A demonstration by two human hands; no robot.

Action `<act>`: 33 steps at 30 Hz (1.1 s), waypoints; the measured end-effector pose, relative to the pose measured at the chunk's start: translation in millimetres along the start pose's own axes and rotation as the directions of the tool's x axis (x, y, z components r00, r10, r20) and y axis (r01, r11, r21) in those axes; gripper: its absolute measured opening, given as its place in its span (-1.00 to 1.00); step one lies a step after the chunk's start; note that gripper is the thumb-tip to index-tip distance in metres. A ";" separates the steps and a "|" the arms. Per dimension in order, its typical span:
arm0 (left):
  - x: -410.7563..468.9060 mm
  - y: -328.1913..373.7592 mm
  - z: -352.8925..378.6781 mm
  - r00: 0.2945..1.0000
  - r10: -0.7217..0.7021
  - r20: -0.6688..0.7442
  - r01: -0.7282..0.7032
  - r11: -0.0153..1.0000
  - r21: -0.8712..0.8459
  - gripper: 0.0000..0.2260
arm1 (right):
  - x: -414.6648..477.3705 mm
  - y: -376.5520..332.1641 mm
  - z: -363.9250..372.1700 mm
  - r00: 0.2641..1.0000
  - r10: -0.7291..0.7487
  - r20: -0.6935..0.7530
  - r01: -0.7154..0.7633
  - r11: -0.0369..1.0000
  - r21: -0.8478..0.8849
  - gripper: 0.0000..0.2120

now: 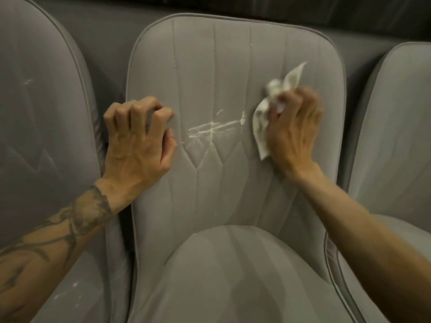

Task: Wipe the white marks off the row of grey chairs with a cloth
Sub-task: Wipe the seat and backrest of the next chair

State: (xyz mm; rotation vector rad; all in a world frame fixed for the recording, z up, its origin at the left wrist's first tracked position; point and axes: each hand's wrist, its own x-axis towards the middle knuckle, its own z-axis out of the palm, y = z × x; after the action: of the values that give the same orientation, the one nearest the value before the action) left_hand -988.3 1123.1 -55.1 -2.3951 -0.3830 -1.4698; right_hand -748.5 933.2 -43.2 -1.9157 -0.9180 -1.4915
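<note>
The middle grey chair (233, 66) fills the view, its padded backrest facing me. White smeared marks (214, 129) streak across the centre of that backrest. My right hand (293, 134) presses a crumpled white cloth (270, 106) against the backrest just right of the marks. My left hand (137, 138) rests on the backrest's left edge, fingers curled and holding nothing.
A grey chair on the left (42, 113) carries a small white mark (28, 81) on its backrest and white specks (70, 287) lower down. Another grey chair (396, 136) stands on the right. A dark wall (303, 10) runs behind the row.
</note>
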 end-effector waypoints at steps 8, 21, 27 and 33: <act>-1.4 -0.2 -0.9 1.000 0.004 -0.006 -0.004 1.000 0.009 -0.74 | -40.3 -32.5 1.5 0.989 -0.093 0.111 0.083 0.993 0.087 -0.75; -1.0 2.4 -1.3 1.000 -0.018 -0.005 0.018 1.000 0.009 -0.74 | -57.8 -28.0 -1.2 0.958 -0.241 0.153 0.228 0.968 0.103 -0.65; -3.1 2.6 1.7 1.000 -0.014 -0.019 0.015 1.000 0.014 -0.73 | 11.2 -36.5 25.3 0.967 0.169 -0.189 -0.144 0.980 0.137 -0.80; -9.1 2.2 -2.1 1.000 -0.025 0.013 0.025 1.000 -0.011 -0.70 | -65.9 -44.3 3.3 0.951 -0.265 0.159 0.243 0.959 0.145 -0.58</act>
State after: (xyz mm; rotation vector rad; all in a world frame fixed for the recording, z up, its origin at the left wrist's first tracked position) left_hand -993.2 1119.6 -62.7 -2.4187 -0.4104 -1.4717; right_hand -791.5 951.1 -107.7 -1.9175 -1.3518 -1.3801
